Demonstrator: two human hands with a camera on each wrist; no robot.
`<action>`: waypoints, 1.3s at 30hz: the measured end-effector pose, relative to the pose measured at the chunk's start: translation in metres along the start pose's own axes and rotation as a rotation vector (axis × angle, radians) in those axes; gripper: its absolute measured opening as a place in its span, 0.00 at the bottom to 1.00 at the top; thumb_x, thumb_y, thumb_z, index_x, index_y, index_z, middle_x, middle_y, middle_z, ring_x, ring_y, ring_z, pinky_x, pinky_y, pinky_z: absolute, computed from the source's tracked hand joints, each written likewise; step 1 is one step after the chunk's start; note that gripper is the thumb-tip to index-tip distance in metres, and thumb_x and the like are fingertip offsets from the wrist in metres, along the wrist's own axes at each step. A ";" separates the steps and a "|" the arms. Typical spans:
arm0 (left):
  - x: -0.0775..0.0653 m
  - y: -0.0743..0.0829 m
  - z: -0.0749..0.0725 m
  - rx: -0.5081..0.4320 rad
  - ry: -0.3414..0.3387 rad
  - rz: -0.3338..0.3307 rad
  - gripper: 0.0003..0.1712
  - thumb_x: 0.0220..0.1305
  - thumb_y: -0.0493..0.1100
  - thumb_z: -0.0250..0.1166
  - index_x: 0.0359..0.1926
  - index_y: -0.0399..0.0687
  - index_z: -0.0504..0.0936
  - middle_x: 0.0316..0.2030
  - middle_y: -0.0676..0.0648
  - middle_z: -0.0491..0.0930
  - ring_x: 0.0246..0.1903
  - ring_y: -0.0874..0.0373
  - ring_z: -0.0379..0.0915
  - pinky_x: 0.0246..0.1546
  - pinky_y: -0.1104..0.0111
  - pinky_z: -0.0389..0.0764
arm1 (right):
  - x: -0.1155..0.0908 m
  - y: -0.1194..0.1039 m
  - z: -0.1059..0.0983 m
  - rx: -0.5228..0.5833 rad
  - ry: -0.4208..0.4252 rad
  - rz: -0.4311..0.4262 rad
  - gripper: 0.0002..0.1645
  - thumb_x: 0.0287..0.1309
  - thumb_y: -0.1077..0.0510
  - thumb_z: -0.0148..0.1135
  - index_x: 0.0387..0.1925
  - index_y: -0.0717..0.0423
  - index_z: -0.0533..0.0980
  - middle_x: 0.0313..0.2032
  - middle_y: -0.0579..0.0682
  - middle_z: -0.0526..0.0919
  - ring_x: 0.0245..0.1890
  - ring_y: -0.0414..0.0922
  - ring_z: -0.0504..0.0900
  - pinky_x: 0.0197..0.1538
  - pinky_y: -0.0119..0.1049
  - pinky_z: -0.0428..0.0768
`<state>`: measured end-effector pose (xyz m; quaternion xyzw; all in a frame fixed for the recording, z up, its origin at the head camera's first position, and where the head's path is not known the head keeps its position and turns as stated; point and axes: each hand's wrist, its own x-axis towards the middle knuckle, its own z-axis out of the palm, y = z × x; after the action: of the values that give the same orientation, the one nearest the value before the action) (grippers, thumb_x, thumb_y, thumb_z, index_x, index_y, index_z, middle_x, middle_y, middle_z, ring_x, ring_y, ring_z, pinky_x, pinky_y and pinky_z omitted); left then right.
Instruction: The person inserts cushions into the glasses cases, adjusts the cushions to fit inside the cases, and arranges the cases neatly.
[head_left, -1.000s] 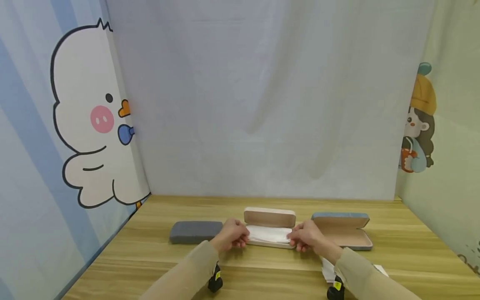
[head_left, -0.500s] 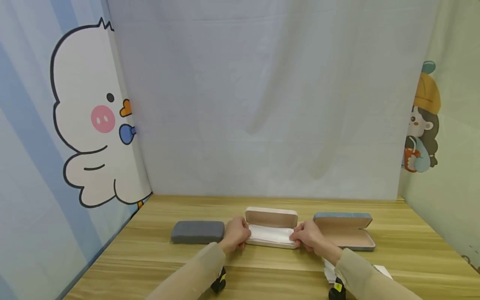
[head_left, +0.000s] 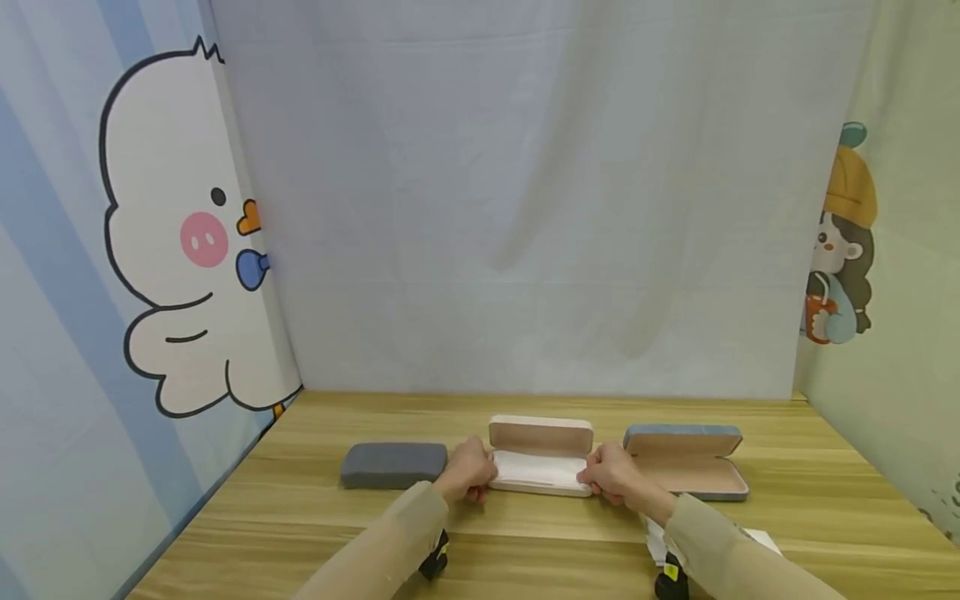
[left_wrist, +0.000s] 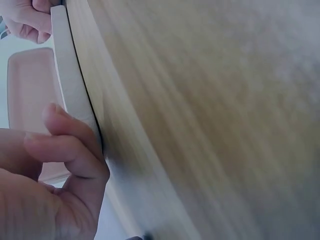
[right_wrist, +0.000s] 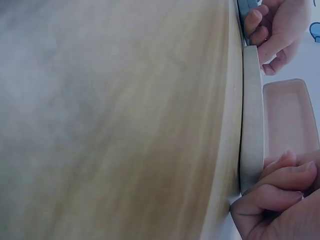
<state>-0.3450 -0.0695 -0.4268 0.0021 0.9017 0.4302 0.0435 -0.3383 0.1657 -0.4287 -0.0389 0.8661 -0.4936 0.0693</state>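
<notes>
Grip: your left hand point(head_left: 468, 468) and right hand point(head_left: 615, 472) pinch ends of the folded white cloth point(head_left: 537, 469) | Position: between grips, in open white glasses case point(head_left: 541, 437) | Handling: likely light, limp; take end corners.

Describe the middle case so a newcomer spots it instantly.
On the wooden table, look between the left hand and right hand. The middle case stands open there. Unlike the closed gray case and open blue case, it is white outside, with white cloth-like material across its base.
</notes>
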 end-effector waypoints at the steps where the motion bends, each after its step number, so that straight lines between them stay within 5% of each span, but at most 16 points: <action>1: -0.001 0.000 -0.001 0.006 -0.006 0.002 0.18 0.51 0.24 0.51 0.11 0.44 0.65 0.02 0.51 0.63 0.01 0.64 0.59 0.01 0.76 0.58 | 0.000 0.000 0.000 -0.002 -0.004 -0.004 0.28 0.56 0.68 0.61 0.07 0.50 0.60 0.07 0.44 0.64 0.07 0.35 0.50 0.13 0.26 0.50; 7: -0.006 -0.002 -0.010 -0.052 -0.095 0.035 0.19 0.59 0.29 0.55 0.12 0.42 0.67 0.04 0.52 0.63 0.03 0.65 0.61 0.04 0.77 0.61 | -0.003 -0.001 -0.007 0.002 -0.057 -0.018 0.24 0.58 0.63 0.63 0.11 0.51 0.64 0.07 0.42 0.64 0.06 0.33 0.56 0.12 0.24 0.55; 9: -0.008 -0.003 -0.017 -0.103 -0.164 0.037 0.14 0.64 0.35 0.57 0.21 0.37 0.69 0.07 0.51 0.66 0.05 0.64 0.63 0.06 0.76 0.65 | -0.005 -0.002 -0.010 -0.004 -0.065 -0.026 0.19 0.58 0.59 0.64 0.16 0.57 0.67 0.07 0.43 0.66 0.05 0.33 0.60 0.11 0.25 0.58; 11: -0.008 -0.005 -0.024 -0.157 -0.241 0.021 0.13 0.65 0.39 0.61 0.40 0.31 0.69 0.11 0.49 0.70 0.07 0.62 0.66 0.08 0.75 0.69 | -0.008 -0.002 -0.012 -0.025 -0.057 -0.024 0.17 0.56 0.55 0.68 0.31 0.64 0.71 0.07 0.45 0.69 0.04 0.35 0.65 0.10 0.26 0.63; 14: -0.008 -0.007 -0.032 -0.205 -0.342 0.003 0.40 0.61 0.39 0.67 0.65 0.38 0.52 0.16 0.46 0.73 0.10 0.59 0.69 0.12 0.73 0.75 | -0.010 -0.002 -0.014 -0.074 -0.046 -0.021 0.43 0.50 0.52 0.73 0.59 0.68 0.61 0.09 0.50 0.73 0.05 0.38 0.70 0.11 0.31 0.72; 16: -0.006 -0.008 -0.034 -0.233 -0.393 -0.001 0.54 0.58 0.36 0.69 0.73 0.45 0.40 0.17 0.44 0.75 0.11 0.58 0.71 0.13 0.72 0.76 | -0.011 -0.001 -0.014 -0.091 -0.054 -0.014 0.59 0.47 0.51 0.76 0.70 0.61 0.49 0.10 0.52 0.75 0.06 0.40 0.71 0.12 0.34 0.77; 18: -0.005 -0.010 -0.033 -0.249 -0.418 0.019 0.60 0.56 0.33 0.70 0.75 0.50 0.35 0.17 0.43 0.76 0.11 0.58 0.71 0.13 0.72 0.76 | -0.011 0.000 -0.013 -0.092 -0.070 -0.020 0.63 0.45 0.51 0.77 0.73 0.57 0.45 0.10 0.53 0.75 0.06 0.40 0.72 0.13 0.37 0.78; 39: -0.002 -0.011 -0.019 -0.193 -0.312 0.032 0.65 0.48 0.29 0.74 0.75 0.57 0.37 0.12 0.46 0.72 0.07 0.62 0.65 0.07 0.74 0.69 | -0.005 0.003 -0.008 -0.085 -0.095 -0.074 0.73 0.39 0.55 0.80 0.75 0.59 0.38 0.09 0.52 0.74 0.04 0.39 0.70 0.10 0.36 0.75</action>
<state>-0.3443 -0.0915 -0.4233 0.0791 0.8384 0.5098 0.1761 -0.3345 0.1748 -0.4267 -0.0974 0.8799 -0.4562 0.0905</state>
